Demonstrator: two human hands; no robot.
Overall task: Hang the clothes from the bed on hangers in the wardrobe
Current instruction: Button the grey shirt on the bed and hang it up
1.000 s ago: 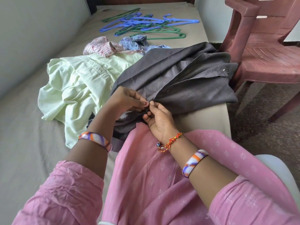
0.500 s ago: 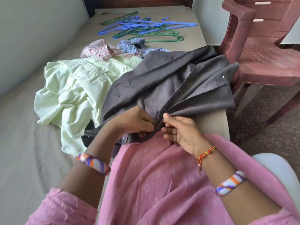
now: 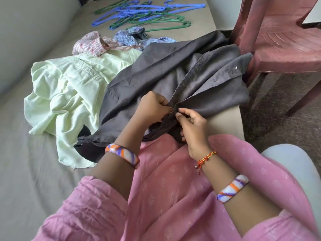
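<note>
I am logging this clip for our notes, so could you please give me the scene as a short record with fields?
setting: bed with clothes and hangers, red plastic chair beside it
left hand: pinches the placket of the dark grey shirt
right hand: pinches the same shirt's front edge, close to the left
other clothes: pale green shirt partly under the grey one; pink striped garment; blue printed garment
hangers: blue and green, loose pile at the far end of the bed
stage: no garment on a hanger yet
</note>
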